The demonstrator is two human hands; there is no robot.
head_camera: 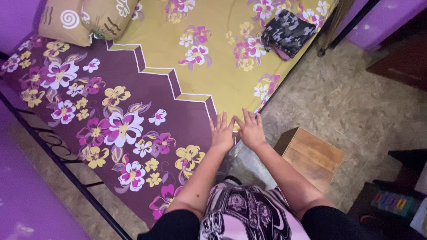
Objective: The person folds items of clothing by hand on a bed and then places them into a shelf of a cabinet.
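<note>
bedsheet point(133, 111): floral purple and yellow, spread over the bed, edge right under both hands
risk: reckon the sheet bunches or slides off that edge if the palms drag it
left hand point(222, 133): fingers spread, flat on the sheet edge, gripping nothing
right hand point(251, 131): just beside it, same, splayed and pressing

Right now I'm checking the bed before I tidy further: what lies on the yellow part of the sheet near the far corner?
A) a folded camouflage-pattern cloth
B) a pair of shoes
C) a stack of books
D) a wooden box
A: a folded grey camouflage-pattern cloth lies on the yellow part of the floral sheet near the far corner, while the wooden box stands on the floor beside the bed.
</note>
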